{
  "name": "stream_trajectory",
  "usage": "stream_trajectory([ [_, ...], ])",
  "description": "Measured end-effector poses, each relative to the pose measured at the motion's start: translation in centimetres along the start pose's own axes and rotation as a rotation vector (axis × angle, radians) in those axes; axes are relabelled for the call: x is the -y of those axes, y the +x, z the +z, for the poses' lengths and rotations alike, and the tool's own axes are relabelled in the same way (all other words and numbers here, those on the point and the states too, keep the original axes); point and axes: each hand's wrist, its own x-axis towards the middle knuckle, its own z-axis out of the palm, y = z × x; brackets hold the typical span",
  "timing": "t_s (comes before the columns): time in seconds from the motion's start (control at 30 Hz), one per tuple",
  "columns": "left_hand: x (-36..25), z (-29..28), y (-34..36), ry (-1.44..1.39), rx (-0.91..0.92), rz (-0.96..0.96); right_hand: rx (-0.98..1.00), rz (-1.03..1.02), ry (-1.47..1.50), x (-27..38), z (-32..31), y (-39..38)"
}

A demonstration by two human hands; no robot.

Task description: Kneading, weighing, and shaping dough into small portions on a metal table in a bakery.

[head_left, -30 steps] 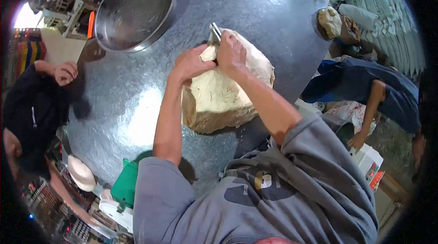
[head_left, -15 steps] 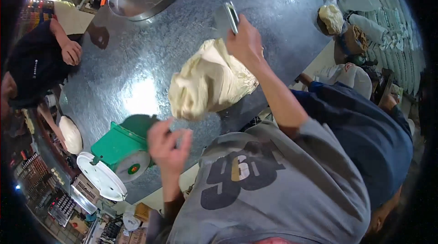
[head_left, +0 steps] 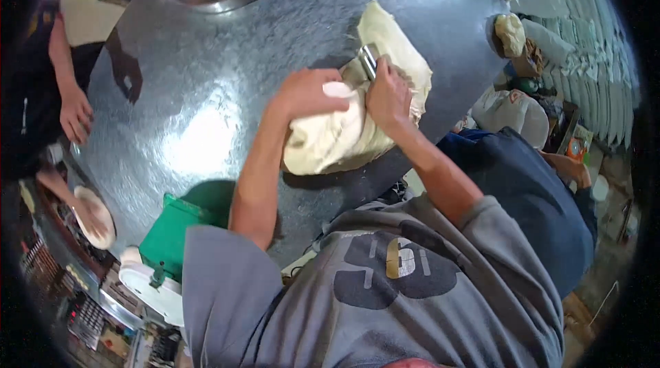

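Note:
A large, folded lump of pale dough (head_left: 323, 144) lies on the metal-topped table, and one flap of it stretches to the far right. My right hand (head_left: 390, 101) is closed round the handle of a dough scraper (head_left: 369, 62), whose blade is at the dough between the lump and the flap. On the lump's far left side, my left hand (head_left: 309, 96) is closed on the dough, with a pale bit showing between thumb and fingers. Its fingertips are partly hidden.
A green weighing scale (head_left: 168, 230) with a white dial face stands at the near left. Far left is a round metal pan (head_left: 227, 0). A co-worker's hand (head_left: 75, 119) and another hand on a dough piece (head_left: 103, 227) are at left. More dough (head_left: 509, 34) sits at the right edge.
My left hand has moved up from beside the scale onto the dough. The scraper in my right hand has come down into the dough, and a flap now spreads to the far right.

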Motion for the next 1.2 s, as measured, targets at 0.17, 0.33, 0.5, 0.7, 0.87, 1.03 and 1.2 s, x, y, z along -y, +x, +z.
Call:
stream_trajectory([
  [0.17,-4.3,8.9,-15.1,0.102,-0.449,-0.045,-0.013,-0.027,-0.043,0.3,0.3,2.7],
  [0.33,-7.8,11.6,-24.3,-0.158,-0.455,-0.271,0.001,0.053,0.255,-0.9,-5.2,-0.9],
  [0.5,-10.0,5.8,-15.2,0.168,-0.721,0.216,-0.205,0.002,0.242,-5.0,-8.5,-9.1],
  [0.7,-6.0,7.8,-2.1,0.410,-0.045,-0.006,0.072,0.121,0.004,-3.6,-2.6,-11.3],
  [0.87,-4.4,8.9,-8.9,0.357,-0.009,0.040,-0.066,0.032,-0.054,-4.9,1.7,-7.7],
  [1.03,-4.7,15.2,-22.3,0.275,-0.276,0.018,0.023,-0.050,0.082,-6.3,-0.9,-5.3],
  [1.2,-1.7,23.2,-33.4,0.237,-0.622,-0.082,0.106,0.103,0.072,-7.5,-3.4,-9.7],
])
